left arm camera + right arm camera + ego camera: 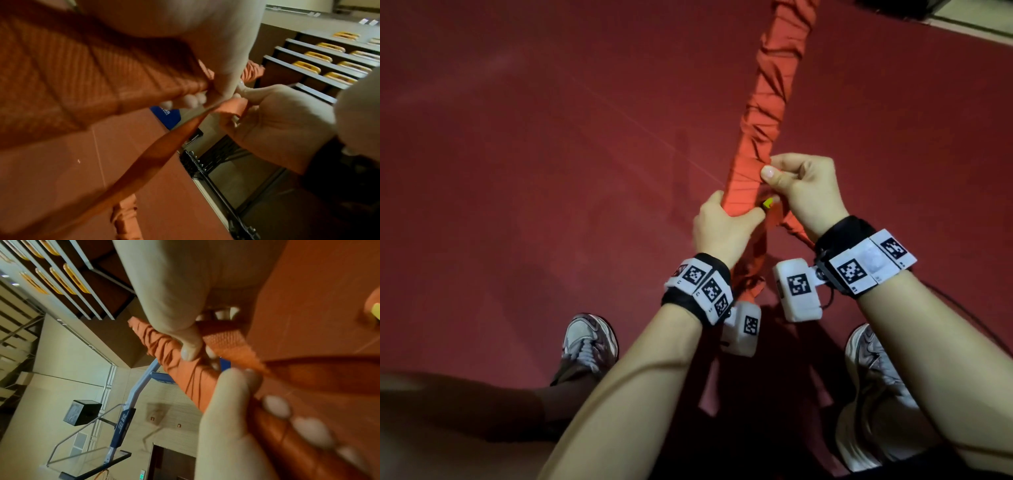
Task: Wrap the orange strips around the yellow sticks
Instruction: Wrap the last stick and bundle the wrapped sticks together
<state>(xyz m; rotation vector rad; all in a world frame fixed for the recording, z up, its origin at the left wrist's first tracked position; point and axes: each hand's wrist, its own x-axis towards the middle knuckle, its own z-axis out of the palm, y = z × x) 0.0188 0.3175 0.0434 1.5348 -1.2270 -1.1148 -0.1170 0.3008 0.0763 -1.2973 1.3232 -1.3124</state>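
A long stick wrapped in orange strip slants from the top of the head view down to my hands. Its bare yellow tip peeks out between them. My left hand grips the wrapped lower end, fingers curled round it. My right hand pinches the strip against the stick's right edge, thumb on top. The loose strip tail hangs below my hands. In the left wrist view the loose strip runs taut up to the right hand. The right wrist view shows the pinched strip beside the wrapped stick.
The dark red floor lies all around, with my two shoes below. Rows of bleachers with yellow seats and a blue basketball hoop stand show in the wrist views.
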